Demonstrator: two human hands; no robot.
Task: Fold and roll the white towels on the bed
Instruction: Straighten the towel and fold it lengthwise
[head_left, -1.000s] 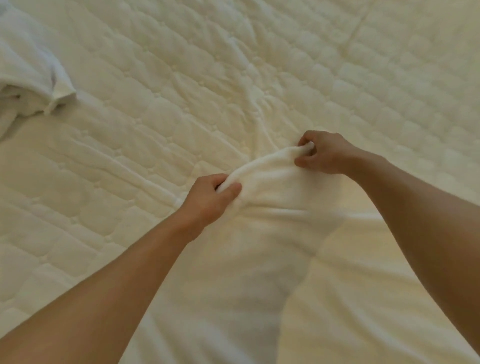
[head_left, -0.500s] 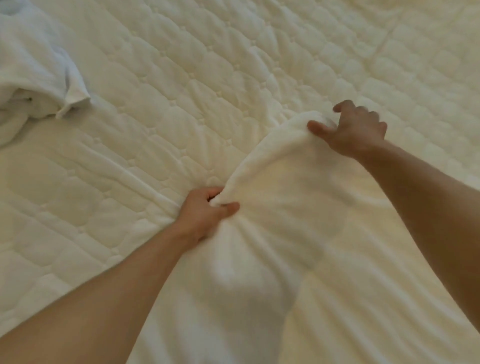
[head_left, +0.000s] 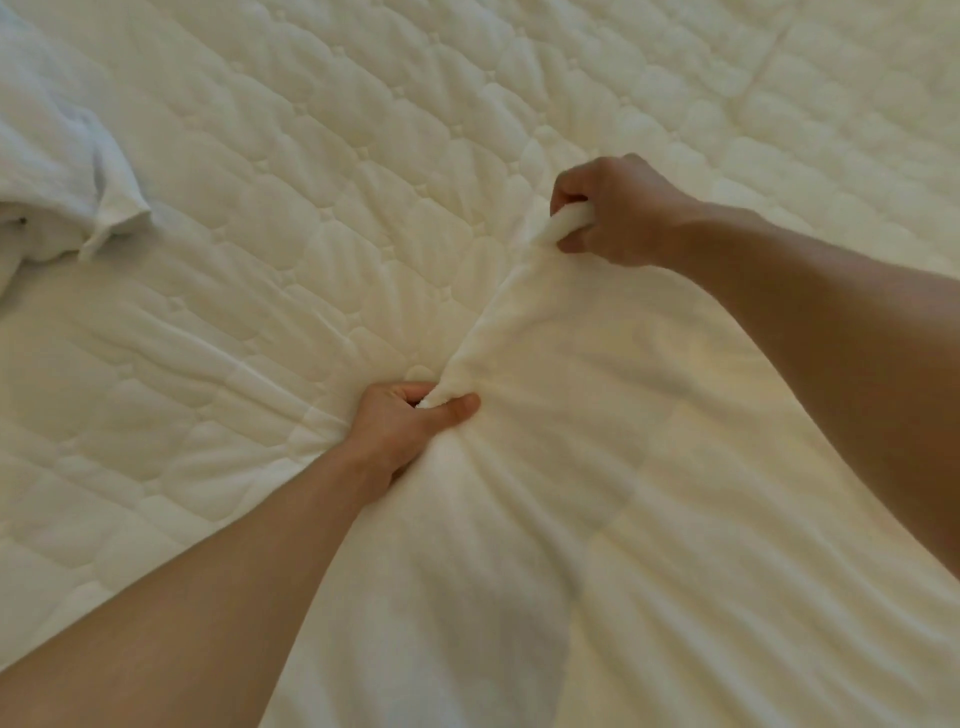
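Left hand (head_left: 410, 426) and right hand (head_left: 613, 213) each pinch the far edge of the white towel (head_left: 597, 441), now drawn wider apart than a second ago, stretching it over the bed (head_left: 363, 182), apparently spreading it for folding; a crumpled white cloth (head_left: 62, 182) lies far left.

Two white towels (head_left: 597, 415) (head_left: 57, 171), two hands (head_left: 410, 428) (head_left: 621, 213), one quilted bed (head_left: 363, 156).
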